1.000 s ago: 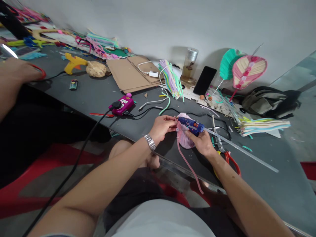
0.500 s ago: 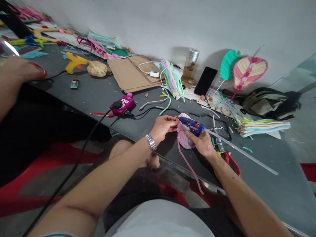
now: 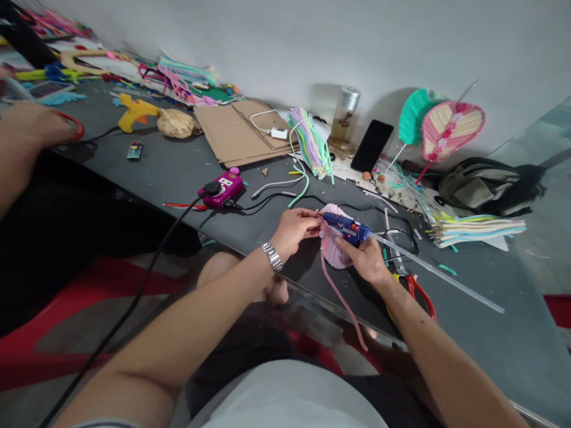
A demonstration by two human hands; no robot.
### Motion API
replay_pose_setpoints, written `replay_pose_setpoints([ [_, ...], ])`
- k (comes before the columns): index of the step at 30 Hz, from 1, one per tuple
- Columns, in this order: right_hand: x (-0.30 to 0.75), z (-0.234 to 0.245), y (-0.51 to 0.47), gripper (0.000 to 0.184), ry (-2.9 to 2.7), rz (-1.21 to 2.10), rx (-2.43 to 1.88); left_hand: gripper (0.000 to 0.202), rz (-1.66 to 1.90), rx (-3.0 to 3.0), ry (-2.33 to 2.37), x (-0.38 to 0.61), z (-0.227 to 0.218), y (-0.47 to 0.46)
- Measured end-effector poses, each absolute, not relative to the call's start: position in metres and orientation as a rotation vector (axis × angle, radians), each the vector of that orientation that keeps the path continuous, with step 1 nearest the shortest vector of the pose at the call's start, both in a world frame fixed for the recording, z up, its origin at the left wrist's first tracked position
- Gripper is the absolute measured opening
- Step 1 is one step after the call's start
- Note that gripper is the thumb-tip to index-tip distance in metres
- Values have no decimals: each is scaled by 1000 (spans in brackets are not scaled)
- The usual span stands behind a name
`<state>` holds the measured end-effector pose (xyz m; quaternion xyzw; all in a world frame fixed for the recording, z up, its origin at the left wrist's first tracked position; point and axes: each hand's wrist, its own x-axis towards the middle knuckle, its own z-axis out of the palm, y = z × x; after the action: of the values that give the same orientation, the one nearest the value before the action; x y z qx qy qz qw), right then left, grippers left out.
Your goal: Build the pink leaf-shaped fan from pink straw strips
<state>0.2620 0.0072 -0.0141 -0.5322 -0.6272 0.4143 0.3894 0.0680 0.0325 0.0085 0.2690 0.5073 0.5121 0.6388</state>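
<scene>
My left hand (image 3: 294, 230), with a metal watch on its wrist, pinches the left edge of a pink pipe-cleaner fan piece (image 3: 333, 249) near the dark table's front edge. A loose pink pipe-cleaner tail (image 3: 341, 300) hangs from the piece toward my lap. My right hand (image 3: 368, 258) is closed on a blue glue gun (image 3: 345, 227) lying across the top of the pink piece, nozzle toward my left fingers. A long clear glue stick (image 3: 439, 274) sticks out of the gun's back to the right.
On the dark table (image 3: 169, 169): a magenta power strip (image 3: 222, 191), cardboard (image 3: 236, 134), a pipe-cleaner bundle (image 3: 312, 142), a jar (image 3: 345, 113), a black phone (image 3: 372, 145), finished fans (image 3: 446, 128), a bag (image 3: 486, 181), red-handled pliers (image 3: 419, 291), a yellow glue gun (image 3: 134, 112). Another person's hand (image 3: 31, 128) rests far left.
Almost nothing: my hands, the glue gun and the pink piece stay in place. The other person's hand at far left shifts slightly.
</scene>
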Motion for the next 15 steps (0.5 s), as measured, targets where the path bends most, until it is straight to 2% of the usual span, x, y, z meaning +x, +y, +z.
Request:
replay_pose_setpoints([
  [15,264,-13,8,41,-1594,1069,-1363,15,1174,595,1157,69,11,32],
])
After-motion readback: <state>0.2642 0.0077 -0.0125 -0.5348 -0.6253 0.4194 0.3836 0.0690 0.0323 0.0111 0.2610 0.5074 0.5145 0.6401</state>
